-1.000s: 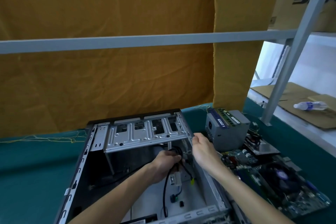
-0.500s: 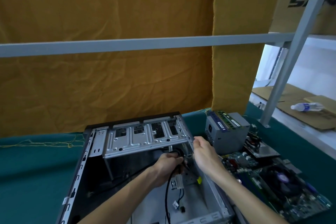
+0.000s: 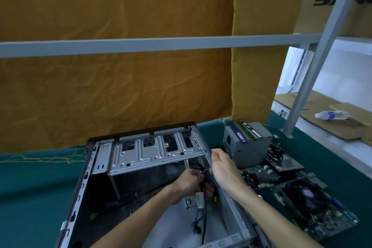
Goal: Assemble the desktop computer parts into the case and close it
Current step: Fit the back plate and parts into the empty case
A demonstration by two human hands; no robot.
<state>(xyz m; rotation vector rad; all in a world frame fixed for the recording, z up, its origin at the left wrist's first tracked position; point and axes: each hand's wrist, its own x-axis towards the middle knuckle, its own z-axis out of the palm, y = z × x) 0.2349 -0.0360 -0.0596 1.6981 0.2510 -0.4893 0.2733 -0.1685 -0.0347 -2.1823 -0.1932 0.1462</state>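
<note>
- The case (image 3: pixel 96 183) lies open on its side on the green table (image 3: pixel 30 187), its opening facing up, with the drive cage (image 3: pixel 153 153) across its far end.
- The left hand (image 3: pixel 189 184) is inside the case, just near of the cage, fingers curled round a bundle of black cables (image 3: pixel 204 185); a white connector (image 3: pixel 199 199) hangs from the bundle just below the hand.
- More cables trail down to the case floor, ending in small dark plugs (image 3: pixel 196 227).
- The right hand (image 3: pixel 223 165) rests at the case's right wall by the cage corner, fingers curled toward the wall's edge; whether it pinches a wire there I cannot tell.
- The power supply (image 3: pixel 246 147) stands on the table just right of the case, RAM sticks (image 3: pixel 243 130) lying on top.
- The motherboard (image 3: pixel 298 199) with its fan lies flat near of the power supply, right of the case.
- A water bottle (image 3: pixel 332 115) lies on cardboard (image 3: pixel 342 125) far right.
- Ochre cloth (image 3: pixel 120 86) hangs behind a grey bar (image 3: pixel 141 45).
</note>
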